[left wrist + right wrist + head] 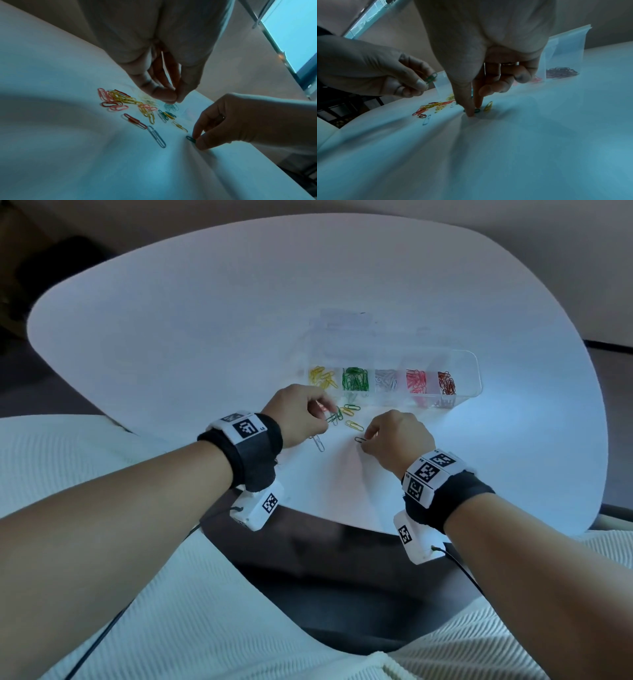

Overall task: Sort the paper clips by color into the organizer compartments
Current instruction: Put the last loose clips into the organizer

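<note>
Both hands pinching green clips: left hand [297, 411], right hand [397, 436], apart.

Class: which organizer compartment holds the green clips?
The second compartment from the left of the organizer, between the yellow clips and the pale clips.

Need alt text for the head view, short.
Both hands work loose paper clips on a white table: left hand pinches green clips, right hand pinches a dark clip. Behind, a clear organizer holds color-sorted clips.
</note>
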Motion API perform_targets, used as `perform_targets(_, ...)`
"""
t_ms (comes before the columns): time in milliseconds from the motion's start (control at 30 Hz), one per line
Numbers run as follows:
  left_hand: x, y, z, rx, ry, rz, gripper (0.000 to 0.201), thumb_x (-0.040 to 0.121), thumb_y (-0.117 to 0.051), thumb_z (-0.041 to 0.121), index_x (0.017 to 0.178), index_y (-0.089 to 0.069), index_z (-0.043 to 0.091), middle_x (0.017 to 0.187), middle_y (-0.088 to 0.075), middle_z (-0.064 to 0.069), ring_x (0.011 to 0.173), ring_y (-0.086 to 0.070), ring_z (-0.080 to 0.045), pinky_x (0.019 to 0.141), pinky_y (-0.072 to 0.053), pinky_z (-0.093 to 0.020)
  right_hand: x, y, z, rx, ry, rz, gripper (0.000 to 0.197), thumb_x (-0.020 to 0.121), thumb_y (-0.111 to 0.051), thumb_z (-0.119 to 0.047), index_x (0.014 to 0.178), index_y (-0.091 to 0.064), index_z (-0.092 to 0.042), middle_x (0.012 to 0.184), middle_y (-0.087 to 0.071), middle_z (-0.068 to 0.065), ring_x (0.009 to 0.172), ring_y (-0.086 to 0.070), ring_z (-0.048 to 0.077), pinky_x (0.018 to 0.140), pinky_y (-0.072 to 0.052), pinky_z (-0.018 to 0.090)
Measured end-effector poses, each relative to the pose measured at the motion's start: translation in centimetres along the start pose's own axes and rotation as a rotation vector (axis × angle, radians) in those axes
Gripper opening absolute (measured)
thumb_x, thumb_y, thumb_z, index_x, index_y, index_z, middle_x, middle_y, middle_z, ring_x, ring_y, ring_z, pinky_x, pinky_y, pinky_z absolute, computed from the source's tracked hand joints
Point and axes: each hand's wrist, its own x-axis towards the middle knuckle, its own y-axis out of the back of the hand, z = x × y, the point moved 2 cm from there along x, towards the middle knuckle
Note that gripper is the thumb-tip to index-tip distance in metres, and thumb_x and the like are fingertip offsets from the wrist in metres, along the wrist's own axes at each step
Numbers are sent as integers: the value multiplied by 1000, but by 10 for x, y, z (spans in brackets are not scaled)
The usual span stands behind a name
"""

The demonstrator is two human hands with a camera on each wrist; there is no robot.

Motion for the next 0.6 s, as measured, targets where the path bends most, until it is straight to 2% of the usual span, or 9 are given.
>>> perform_targets(67, 1, -1, -2, -81, 25, -54, 37, 79, -59, -1, 99, -73, 27, 73, -64, -1, 66, -61, -16, 75, -57, -28, 0, 0, -1, -13, -14, -5, 9, 79, -73, -30, 83, -73, -23, 87, -69, 5, 74, -64, 26, 64, -49, 26)
perform_targets(100, 0, -1, -1, -122, 36, -75, 36, 81, -58, -4, 100, -74, 23, 73, -64, -2, 66, -61, -17, 76, -58, -28, 0, -1, -1, -18, -27, -13, 12, 78, -73, -32, 84, -73, -21, 87, -69, 5, 75, -64, 27, 64, -49, 27)
perform_targets(200, -5, -3, 3, -251, 94, -81, 25, 83, -55, -8, 84, -73, 8, 69, -63, 1, 59, -59, -16, 71, -58, -28, 1, -4, -2, -75, -67, -28, 29, 75, -70, -43, 88, -67, -17, 87, -66, 5, 76, -63, 26, 65, -49, 27)
perform_targets(300, -4, -3, 6, -332, 146, -78, 25, 84, -51, -6, 67, -61, 9, 63, -55, -6, 53, -57, -16, 56, -50, -25, -2, -3, 0, 29, -59, -7, 22, 81, -55, -36, 75, -59, -16, 76, -61, 3, 69, -58, 22, 59, -42, 27)
perform_targets(400, -1, -4, 6, -425, 214, -64, 25, 82, -46, -5, 62, -55, 7, 60, -49, -8, 48, -49, -17, 47, -39, -23, -4, 5, 14, 610, -133, 9, 26, 80, -49, -22, 56, -41, -13, 55, -45, 1, 54, -39, 21, 53, -29, 30)
perform_targets(433, 0, -5, 7, -458, 245, -65, 25, 81, -44, -5, 61, -53, 6, 60, -48, -9, 46, -46, -18, 46, -36, -24, -5, 7, 19, 877, -183, -1, 25, 78, -46, -19, 55, -37, -13, 53, -35, 0, 51, -33, 23, 53, -26, 31)
perform_targets(500, 1, -10, 11, -503, 310, -82, 24, 80, -39, -4, 61, -51, 5, 59, -46, -9, 45, -39, -18, 47, -32, -24, -8, 8, 27, 1324, -254, -85, 26, 81, -39, -12, 57, -30, -15, 61, -20, 4, 52, -28, 21, 51, -27, 30)
perform_targets(567, 5, -14, 16, -465, 320, -77, 26, 82, -38, -2, 62, -51, 7, 55, -42, -4, 45, -33, -16, 46, -27, -20, -11, 10, 28, 1535, -270, -185, 26, 84, -34, -9, 60, -27, -18, 64, -19, 6, 52, -32, 21, 50, -33, 26)
perform_targets(600, 7, -15, 17, -349, 274, -56, 28, 86, -38, 0, 64, -54, 10, 54, -42, 0, 46, -33, -15, 46, -27, -20, -13, 14, 26, 1576, -253, -218, 25, 84, -33, -7, 61, -29, -16, 60, -27, 6, 50, -38, 21, 49, -36, 24)
